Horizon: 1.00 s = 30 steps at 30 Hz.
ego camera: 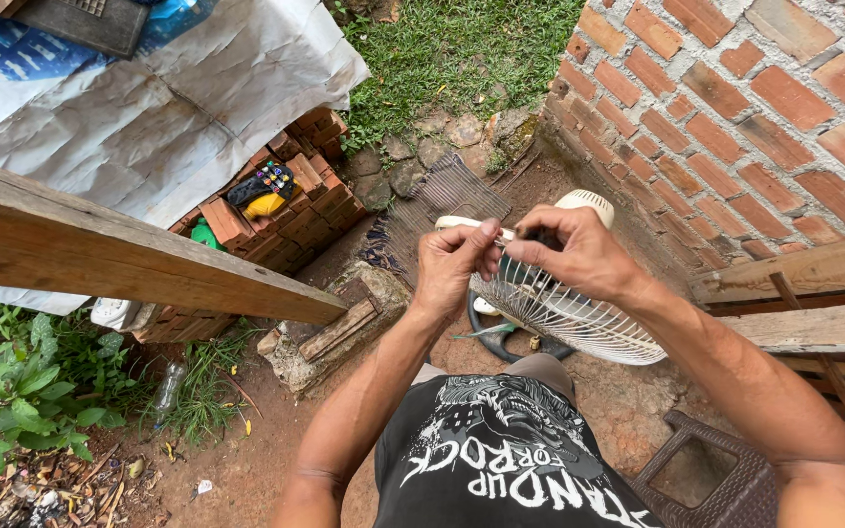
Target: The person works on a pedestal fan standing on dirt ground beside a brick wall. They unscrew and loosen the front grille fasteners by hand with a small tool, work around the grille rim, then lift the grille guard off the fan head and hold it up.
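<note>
head view: the left hand [452,262] and the right hand [579,252] meet above a white fan grille [569,313], held over the dirt ground in front of the knees. both grips are pressed together, pinching the grille's top rim; the right also seems to hold a small dark tool, too small to tell. a brick wall [735,117] rises on the right, a wooden beam [100,249] crosses left, stacked bricks [295,210] lie beyond.

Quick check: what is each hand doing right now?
Left hand: closed, fingers pinching the top rim of the white fan grille.
Right hand: closed on the same rim, gripping a small dark thing that cannot be made out.
</note>
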{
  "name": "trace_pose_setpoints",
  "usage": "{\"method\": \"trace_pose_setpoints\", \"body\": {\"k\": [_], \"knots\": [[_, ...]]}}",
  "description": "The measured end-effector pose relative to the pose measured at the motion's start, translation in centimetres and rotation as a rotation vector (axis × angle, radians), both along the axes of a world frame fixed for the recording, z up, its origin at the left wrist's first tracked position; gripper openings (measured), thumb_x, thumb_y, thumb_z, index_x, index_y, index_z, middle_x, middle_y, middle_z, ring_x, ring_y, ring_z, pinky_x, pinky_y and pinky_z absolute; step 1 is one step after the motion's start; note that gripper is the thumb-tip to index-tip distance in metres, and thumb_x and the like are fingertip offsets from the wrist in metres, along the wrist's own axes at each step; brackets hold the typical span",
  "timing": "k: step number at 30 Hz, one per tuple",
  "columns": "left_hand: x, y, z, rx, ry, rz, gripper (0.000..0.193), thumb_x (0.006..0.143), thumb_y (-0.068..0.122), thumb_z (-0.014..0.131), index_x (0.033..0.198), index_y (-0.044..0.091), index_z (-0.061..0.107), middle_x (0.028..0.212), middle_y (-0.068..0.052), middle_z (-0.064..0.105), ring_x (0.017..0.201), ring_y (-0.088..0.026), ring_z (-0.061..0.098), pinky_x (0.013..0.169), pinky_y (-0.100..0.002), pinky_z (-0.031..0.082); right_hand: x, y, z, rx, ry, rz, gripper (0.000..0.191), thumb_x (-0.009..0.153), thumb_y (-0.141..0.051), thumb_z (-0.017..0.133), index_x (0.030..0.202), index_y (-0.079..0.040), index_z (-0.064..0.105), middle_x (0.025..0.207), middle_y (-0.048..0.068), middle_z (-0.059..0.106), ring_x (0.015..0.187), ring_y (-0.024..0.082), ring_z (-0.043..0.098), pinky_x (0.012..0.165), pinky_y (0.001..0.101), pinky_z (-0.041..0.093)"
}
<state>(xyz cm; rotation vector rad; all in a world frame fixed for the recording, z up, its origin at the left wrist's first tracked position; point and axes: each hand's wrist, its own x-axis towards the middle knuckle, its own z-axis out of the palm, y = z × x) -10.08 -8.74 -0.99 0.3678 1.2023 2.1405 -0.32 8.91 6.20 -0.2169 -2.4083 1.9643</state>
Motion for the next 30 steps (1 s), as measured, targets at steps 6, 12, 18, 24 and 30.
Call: {"method": "trace_pose_setpoints", "body": {"k": [6, 12, 18, 24, 30], "knots": [[2.1, -2.5, -2.7, -0.025, -0.139, 0.097, 0.034, 0.100, 0.029, 0.067, 0.104, -0.004, 0.075, 0.080, -0.012, 0.076, 0.061, -0.012, 0.066, 0.050, -0.025, 0.050, -4.2, 0.4, -0.2, 0.140, -0.198, 0.491, 0.019, 0.086, -0.015, 0.081, 0.100, -0.002, 0.079, 0.082, 0.002, 0.073, 0.072, 0.007, 0.060, 0.063, 0.0276, 0.049], [1.4, -3.4, -5.5, -0.256, -0.092, 0.218, 0.035, 0.102, 0.029, 0.060, 0.116, -0.001, 0.070, 0.091, -0.008, 0.075, 0.071, -0.011, 0.067, 0.056, -0.023, 0.051, -15.4, 10.5, -0.8, 0.314, 0.073, -0.021, 0.021, 0.102, -0.020, 0.065, 0.108, -0.001, 0.068, 0.103, 0.007, 0.069, 0.084, 0.015, 0.062, 0.072, 0.0337, 0.050], [-0.5, -3.0, -5.4, -0.535, 0.762, 0.261, 0.036, 0.096, 0.023, 0.071, 0.126, 0.002, 0.069, 0.106, -0.012, 0.069, 0.092, -0.020, 0.067, 0.077, -0.035, 0.056, -14.6, 15.1, -1.7, 0.166, -0.024, -0.005, 0.039, 0.111, -0.043, 0.060, 0.091, -0.010, 0.062, 0.084, 0.005, 0.061, 0.069, 0.014, 0.048, 0.063, 0.0376, 0.038], [-3.5, -0.6, -2.7, -0.461, 1.295, 0.033, 0.048, 0.086, 0.023, 0.073, 0.130, 0.003, 0.065, 0.127, -0.015, 0.061, 0.123, -0.030, 0.055, 0.108, -0.048, 0.044, -6.2, 14.5, -6.1, 0.468, -0.503, 0.262, 0.040, 0.087, -0.046, 0.070, 0.108, -0.014, 0.082, 0.095, 0.006, 0.082, 0.087, 0.016, 0.074, 0.085, 0.0424, 0.057], [-5.2, 0.5, -0.8, -0.485, 1.182, -0.266, 0.046, 0.078, 0.041, 0.084, 0.105, 0.007, 0.070, 0.100, -0.009, 0.058, 0.101, -0.025, 0.056, 0.088, -0.044, 0.047, -4.8, 12.5, -5.2, 0.406, -0.451, 0.266, 0.040, 0.087, -0.044, 0.072, 0.113, -0.016, 0.082, 0.092, 0.006, 0.083, 0.082, 0.016, 0.072, 0.076, 0.0385, 0.057]]}}
